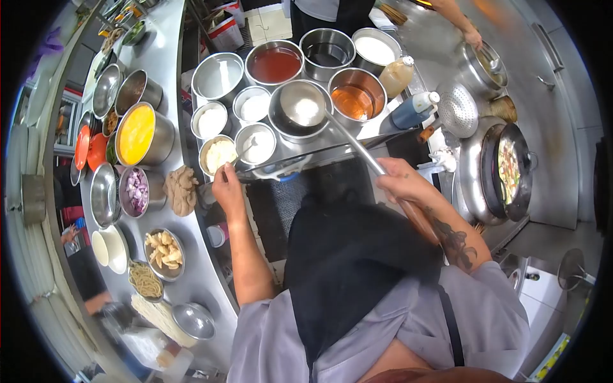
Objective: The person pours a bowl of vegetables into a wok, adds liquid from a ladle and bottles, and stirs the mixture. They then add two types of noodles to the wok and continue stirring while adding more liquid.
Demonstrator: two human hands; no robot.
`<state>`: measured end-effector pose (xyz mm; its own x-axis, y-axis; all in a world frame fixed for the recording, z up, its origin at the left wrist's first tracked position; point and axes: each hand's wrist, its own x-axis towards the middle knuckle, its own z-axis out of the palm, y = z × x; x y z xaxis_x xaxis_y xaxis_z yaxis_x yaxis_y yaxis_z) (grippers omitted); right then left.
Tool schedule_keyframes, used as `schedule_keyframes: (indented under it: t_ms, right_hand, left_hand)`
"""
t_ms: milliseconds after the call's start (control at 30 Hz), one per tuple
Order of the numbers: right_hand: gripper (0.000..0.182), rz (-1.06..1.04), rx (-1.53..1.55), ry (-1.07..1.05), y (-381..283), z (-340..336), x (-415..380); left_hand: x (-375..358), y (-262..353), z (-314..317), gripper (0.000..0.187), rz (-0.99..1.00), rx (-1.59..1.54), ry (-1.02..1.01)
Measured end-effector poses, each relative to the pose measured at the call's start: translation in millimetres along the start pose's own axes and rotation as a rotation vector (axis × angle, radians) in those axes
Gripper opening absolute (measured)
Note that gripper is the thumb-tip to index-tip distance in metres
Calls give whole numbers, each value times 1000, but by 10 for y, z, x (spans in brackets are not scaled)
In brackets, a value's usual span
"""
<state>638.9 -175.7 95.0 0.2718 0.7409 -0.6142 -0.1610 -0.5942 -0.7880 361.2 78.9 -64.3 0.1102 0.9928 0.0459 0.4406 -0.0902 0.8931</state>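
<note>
My right hand (pixel 405 182) is wrapped round the wooden-handled end of a long metal ladle (pixel 357 148). The ladle's round bowl (pixel 302 105) sits over a dark-looking pot (pixel 281 121) among the seasoning containers. Further left, my left hand (pixel 228 188) is closed in a pinch at the near rim of a small container of pale yellow minced food (pixel 220 153). A thin spoon (pixel 246 150) runs from a container of white seasoning (pixel 263 153) to my left fingertips. Its handle end is partly hidden there.
Behind stand pots of red liquid (pixel 274 64), amber liquid (pixel 359 102) and white liquid (pixel 377 50). Squeeze bottles (pixel 415 110) and a perforated strainer (pixel 457 112) are at right, near a lidded wok of food (pixel 509 172). Ingredient bowls line the left counter (pixel 211 281). A co-worker's hand (pixel 472 38) reaches a pot.
</note>
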Motion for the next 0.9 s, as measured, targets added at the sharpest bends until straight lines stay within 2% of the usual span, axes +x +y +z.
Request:
schedule_keyframes:
  t_ms: [100, 200, 400, 600, 667, 800, 867, 900]
  right_hand:
    - [30, 2, -55, 32, -51, 102, 10]
    - [31, 41, -102, 34, -82, 165, 3]
    - [28, 36, -74, -3, -12, 189, 34]
    - [26, 112, 103, 3, -26, 172, 42]
    - [10, 84, 83, 32, -45, 191, 38]
    - [12, 78, 148, 27, -26, 185, -8]
    - [26, 78, 306, -29, 55, 138, -29]
    - [26, 75, 308, -26, 58, 133, -55]
  left_hand:
    - [-62, 3, -80, 41, -80, -91, -61]
    - [-93, -109, -138, 46, -143, -204, 34]
    - [-132, -8, -389, 48, -136, -171, 0]
    - [-68, 77, -482, 49, -129, -222, 16]
    - [-51, 77, -488, 49, -124, -240, 13]
    - [-6, -11, -510, 49, -91, -249, 0]
    - [1, 6, -523, 49, -83, -248, -9]
    - [-3, 42, -531, 49, -91, -257, -4]
